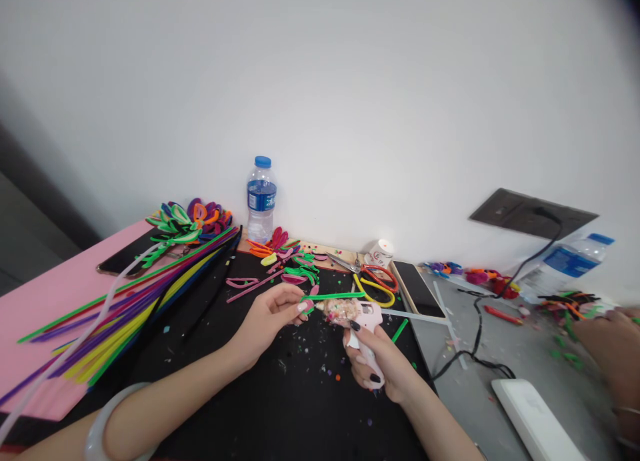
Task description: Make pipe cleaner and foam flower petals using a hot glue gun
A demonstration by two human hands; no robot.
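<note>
My left hand (267, 317) pinches a green pipe cleaner (333, 296) bent into a loop at its near end, with a small pink piece at the fingertips. My right hand (373, 354) grips a pink hot glue gun (357, 317) by the handle, its nozzle pointing left at the loop by my left fingertips. Both hands hover over a black mat (280, 401) speckled with small scraps. A pale bangle sits on my left wrist.
A bundle of long coloured pipe cleaners (125, 301) lies at left on a pink sheet (45, 301). A water bottle (261, 199), scissors (373, 277), bent petal pieces (295, 261), two phones (417, 289) and a power cable (475, 327) lie behind. Another person's hand (607, 341) works at right.
</note>
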